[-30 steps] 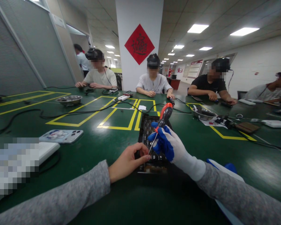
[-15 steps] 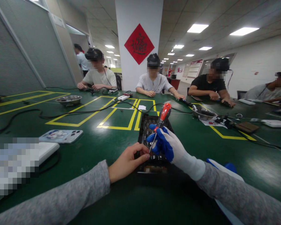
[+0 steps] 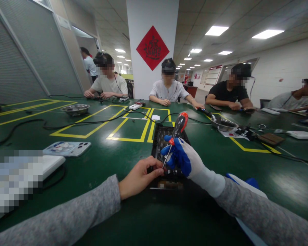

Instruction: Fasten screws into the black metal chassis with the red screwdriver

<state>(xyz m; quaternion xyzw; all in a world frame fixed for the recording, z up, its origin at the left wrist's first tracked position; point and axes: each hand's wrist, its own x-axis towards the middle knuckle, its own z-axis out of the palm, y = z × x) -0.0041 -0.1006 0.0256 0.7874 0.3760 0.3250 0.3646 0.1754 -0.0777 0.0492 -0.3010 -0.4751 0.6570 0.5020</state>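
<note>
My right hand (image 3: 183, 159), in a white glove with blue fingers, is closed round a screwdriver (image 3: 176, 131) with a red and black handle. Its thin shaft slants down to the left onto a black flat device (image 3: 166, 136) lying open on the green table (image 3: 97, 164). My bare left hand (image 3: 140, 176) rests at the device's near left edge, fingers curled and pinched together right by the screwdriver tip. What the fingertips pinch is too small to make out.
A phone (image 3: 66, 148) and a white box (image 3: 50, 164) lie at the left. A metal bowl (image 3: 75, 109) sits far left, another metal bowl (image 3: 222, 124) at the right. Cables cross the yellow-taped table. Several other people sit along the far side. A white and blue glove (image 3: 246, 186) lies by my right forearm.
The screwdriver handle has twisted slightly in my right hand, its red side turning. Both hands stay in place. A person opposite has drawn a hand back from the table's middle.
</note>
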